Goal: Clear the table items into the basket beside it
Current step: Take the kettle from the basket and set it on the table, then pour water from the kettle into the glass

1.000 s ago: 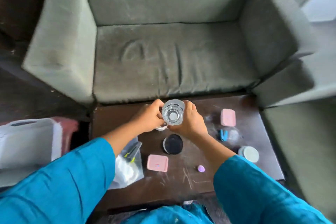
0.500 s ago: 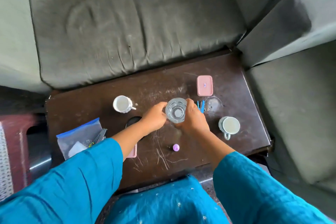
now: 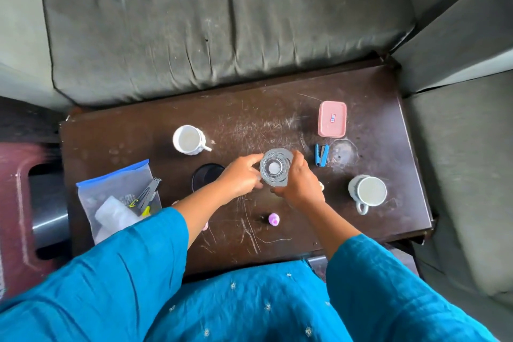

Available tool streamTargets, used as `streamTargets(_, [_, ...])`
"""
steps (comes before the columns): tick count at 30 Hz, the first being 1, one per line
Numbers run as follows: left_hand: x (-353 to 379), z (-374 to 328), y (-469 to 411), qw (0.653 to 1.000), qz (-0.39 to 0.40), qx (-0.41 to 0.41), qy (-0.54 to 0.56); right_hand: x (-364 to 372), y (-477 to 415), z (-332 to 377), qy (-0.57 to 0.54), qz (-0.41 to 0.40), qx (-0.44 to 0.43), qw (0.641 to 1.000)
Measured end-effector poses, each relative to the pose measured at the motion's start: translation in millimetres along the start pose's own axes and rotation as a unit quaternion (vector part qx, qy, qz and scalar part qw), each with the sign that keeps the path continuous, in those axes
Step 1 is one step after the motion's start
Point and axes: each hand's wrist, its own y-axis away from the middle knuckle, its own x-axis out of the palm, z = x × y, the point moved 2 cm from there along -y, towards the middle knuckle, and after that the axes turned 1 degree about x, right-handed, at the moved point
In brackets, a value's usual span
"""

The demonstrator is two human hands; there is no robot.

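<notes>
A clear drinking glass (image 3: pixel 275 166) stands upright over the middle of the dark wooden table (image 3: pixel 277 108). My left hand (image 3: pixel 241 179) grips its left side and my right hand (image 3: pixel 301 183) grips its right side. Around them lie a white cup (image 3: pixel 188 139), a second white cup (image 3: pixel 367 191), a pink lidded box (image 3: pixel 332 119), a blue stapler (image 3: pixel 321 154), a black round lid (image 3: pixel 206 176), a small purple cap (image 3: pixel 273 219) and a zip bag (image 3: pixel 116 200) holding clippers. A pink object is mostly hidden under my left forearm. No basket shows clearly.
A grey sofa seat (image 3: pixel 222 22) runs behind the table, and a second grey cushion (image 3: pixel 466 175) flanks the right. A maroon plastic stool (image 3: pixel 16 216) stands at the left edge. My blue sleeves and lap fill the bottom.
The view has tilted down over the table and both white cups came into sight. Both hands still hold the glass, now nearer the table's middle.
</notes>
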Motion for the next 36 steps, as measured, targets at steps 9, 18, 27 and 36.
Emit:
streamTargets(9, [3,13,7,0.997,0.049,0.015,0.050,8,4,2,-0.018,-0.005,0.044,0.999])
streamTargets(18, [-21,23,57,0.997,0.025,0.068,0.016,-4,35,55,0.146,-0.019,-0.019,0.989])
streamTargets(27, [-125,74,166,0.974,-0.159,0.109,0.122,24,82,219,0.198,0.019,-0.191,0.961])
streamTargets(36, [-229,205,306,0.887,-0.428,0.084,0.156,133,166,406,0.221,0.109,-0.389,0.887])
